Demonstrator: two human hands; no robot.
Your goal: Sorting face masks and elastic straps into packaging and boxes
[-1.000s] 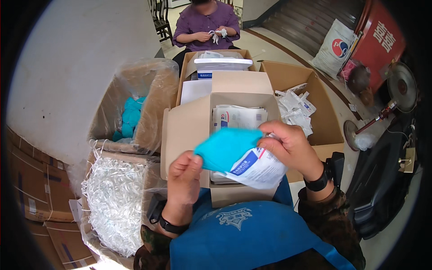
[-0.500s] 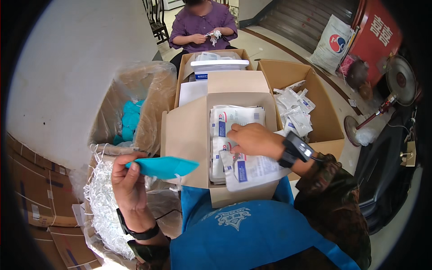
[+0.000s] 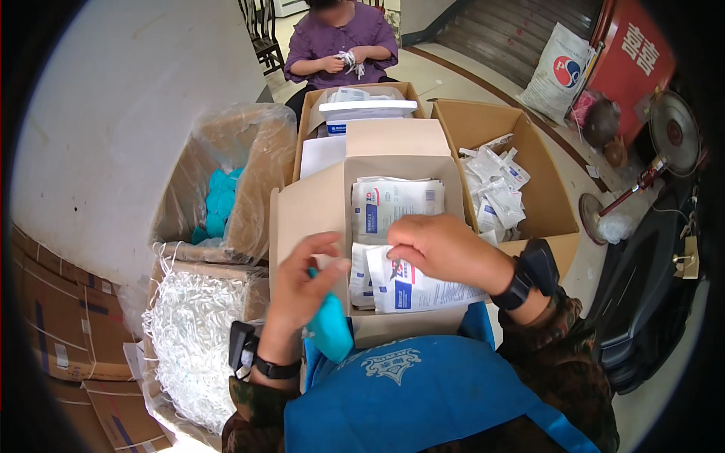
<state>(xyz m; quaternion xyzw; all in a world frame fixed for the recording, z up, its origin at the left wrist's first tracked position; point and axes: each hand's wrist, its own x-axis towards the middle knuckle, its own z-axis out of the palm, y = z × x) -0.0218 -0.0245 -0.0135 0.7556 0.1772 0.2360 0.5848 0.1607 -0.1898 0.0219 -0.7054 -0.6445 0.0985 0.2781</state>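
Note:
My left hand (image 3: 302, 291) is over the left flap of the middle carton, thumb and forefinger parted. A folded teal face mask (image 3: 330, 330) hangs down from it, held by the lower fingers, which are partly hidden. My right hand (image 3: 445, 253) pinches the upper edge of a flat white printed pouch (image 3: 423, 293) with a blue block on it. That pouch lies tilted over the near end of the open carton (image 3: 400, 140). Beneath and beyond it, similar white pouches (image 3: 411, 198) are stacked inside the carton.
Left are a plastic-lined box (image 3: 170, 204) of teal masks and a heap of white cords (image 3: 192, 340). To the right, a carton (image 3: 544, 189) holds small white packets. Opposite, a person in purple (image 3: 332, 45) handles white strips. A fan (image 3: 672, 132) stands far right.
My left hand has moved right, toward the carton, and the mask now points downward instead of sideways. My right hand has lowered slightly and turned, still gripping the pouch, which has shifted a little.

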